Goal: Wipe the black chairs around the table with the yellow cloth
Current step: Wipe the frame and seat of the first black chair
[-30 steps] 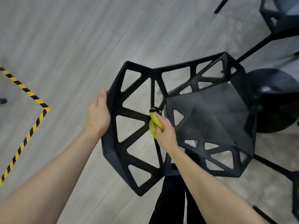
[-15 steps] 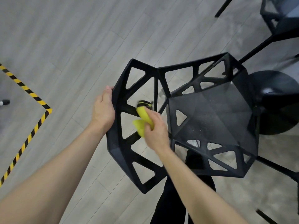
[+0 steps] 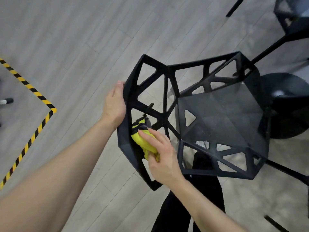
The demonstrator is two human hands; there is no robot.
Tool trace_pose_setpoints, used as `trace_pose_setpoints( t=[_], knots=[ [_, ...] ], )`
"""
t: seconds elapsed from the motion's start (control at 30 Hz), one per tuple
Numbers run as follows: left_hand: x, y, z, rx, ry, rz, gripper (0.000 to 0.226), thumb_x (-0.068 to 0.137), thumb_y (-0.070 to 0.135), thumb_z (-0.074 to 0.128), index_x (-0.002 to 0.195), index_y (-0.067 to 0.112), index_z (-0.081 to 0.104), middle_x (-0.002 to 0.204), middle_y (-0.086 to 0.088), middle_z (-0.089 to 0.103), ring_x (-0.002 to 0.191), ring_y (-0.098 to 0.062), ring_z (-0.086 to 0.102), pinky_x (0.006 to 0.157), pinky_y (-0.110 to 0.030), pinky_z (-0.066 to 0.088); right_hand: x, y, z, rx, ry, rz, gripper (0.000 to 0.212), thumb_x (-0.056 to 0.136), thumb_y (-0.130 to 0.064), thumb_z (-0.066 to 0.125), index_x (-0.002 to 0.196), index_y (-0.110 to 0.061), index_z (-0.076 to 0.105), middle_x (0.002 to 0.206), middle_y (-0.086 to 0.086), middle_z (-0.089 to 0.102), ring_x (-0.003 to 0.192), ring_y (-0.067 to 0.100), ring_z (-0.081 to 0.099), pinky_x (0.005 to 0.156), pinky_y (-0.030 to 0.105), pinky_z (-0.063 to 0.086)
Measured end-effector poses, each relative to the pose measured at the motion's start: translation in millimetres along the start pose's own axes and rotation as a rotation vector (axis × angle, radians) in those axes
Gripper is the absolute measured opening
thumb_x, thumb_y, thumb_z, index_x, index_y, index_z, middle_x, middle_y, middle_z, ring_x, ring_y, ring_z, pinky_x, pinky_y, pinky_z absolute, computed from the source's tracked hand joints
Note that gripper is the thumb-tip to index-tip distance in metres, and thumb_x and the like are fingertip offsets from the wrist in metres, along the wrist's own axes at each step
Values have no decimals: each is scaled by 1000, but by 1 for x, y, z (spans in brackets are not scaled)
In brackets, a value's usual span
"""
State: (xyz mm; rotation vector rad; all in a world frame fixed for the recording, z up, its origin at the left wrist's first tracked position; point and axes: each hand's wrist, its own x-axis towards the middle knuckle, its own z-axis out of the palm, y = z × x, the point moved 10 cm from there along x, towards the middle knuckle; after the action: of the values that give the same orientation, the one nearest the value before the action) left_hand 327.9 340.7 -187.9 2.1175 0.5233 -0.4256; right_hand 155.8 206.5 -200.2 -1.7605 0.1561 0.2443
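- My left hand sits at the centre-left of the frame, against the outer left edge of the black chair. Fingers lie together, wrapped round the edge of the backrest frame; the fingertips are hidden behind the frame, so I cannot tell how far they curl.
- My right hand is at the lower centre of the frame, over the lower left part of the chair's open-work backrest.
- The yellow cloth is bunched under my right hand. My fingers lie close together on top of it, and they press it against the inner face of the backrest frame. The thumb appears to tuck under the cloth, though the view there is poor.
- A dark trim shows on the cloth's upper end, just beside a backrest strut.
- The chair fills the centre and right of the frame. Its solid seat panel lies to the right; its backrest of triangular openings lies to the left, next to both hands.
- A second black chair stands in the upper right corner, well apart from my hands.
- A round black base lies at the right edge, just behind the chair.
- Yellow-and-black floor tape runs along the grey plank floor at the left of the frame.
- My dark trouser legs show at the bottom centre.
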Motion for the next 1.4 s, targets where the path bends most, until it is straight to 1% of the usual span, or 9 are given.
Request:
trace_pose_setpoints(
  t=[0.17,0.37,0.5,0.63,0.77,0.9,1.07,1.2,1.4],
  knots=[
    [1,2,1,-1,-2,4,47,118,35,32,91,38,71,90,15,67,97,-14,61,92,-30,43,-8,46,-11,55,1,209,83,88,17,55,150,-39,58,156,-19,50,149,0,40,124,35,36],
    [-2,5,5,-71,-81,-13,47,117,38,34,91,29,72,88,9,74,85,-14,66,92,-36,53,27,-33,-20,116,67,-3,73,83,11,57,146,-25,64,154,-5,58,145,15,51,119,33,43],
    [-5,4,6,-48,-117,-13,51,118,45,31,119,21,76,113,2,76,107,-18,67,110,-35,49,-40,-50,4,-139,-107,-167,84,78,14,55,148,-32,62,163,-13,46,128,20,51,106,34,49],
    [-3,4,10,-5,-145,-14,49,120,40,27,114,23,72,98,16,69,88,8,63,78,-2,44,-54,-45,-8,-180,-108,-169,82,85,11,53,153,-34,56,162,-14,44,128,18,49,106,37,50],
    [-3,8,8,8,-156,-26,49,119,41,30,98,21,69,83,11,65,59,12,61,61,-4,45,15,-69,9,-221,-16,-169,79,83,12,50,150,-29,60,163,-6,45,129,23,47,113,27,40],
    [-4,5,13,4,-193,-19,52,119,48,26,120,22,72,102,12,70,95,-3,65,104,-25,50,-90,-43,9,-310,-162,-237,82,82,15,52,148,-33,62,169,-10,37,129,23,47,110,40,47],
    [-6,13,11,53,-179,43,50,120,42,24,118,23,71,105,12,70,98,-6,64,76,-4,45,-9,-65,9,-269,-27,-198,76,88,12,51,153,-27,58,166,-2,42,123,26,48,108,39,46],
    [2,5,11,18,-154,14,51,118,48,26,120,20,69,121,0,68,113,-17,62,100,-25,46,-25,-52,14,-331,-80,-244,83,80,14,48,151,-28,60,167,-3,40,124,29,48,110,41,46],
    [1,9,11,-44,-77,92,52,119,44,27,128,21,73,124,5,73,120,-15,65,101,-23,44,-53,-38,-1,-212,-60,-247,74,91,16,51,150,-26,60,165,-7,42,129,26,49,110,38,47]
  ],
)
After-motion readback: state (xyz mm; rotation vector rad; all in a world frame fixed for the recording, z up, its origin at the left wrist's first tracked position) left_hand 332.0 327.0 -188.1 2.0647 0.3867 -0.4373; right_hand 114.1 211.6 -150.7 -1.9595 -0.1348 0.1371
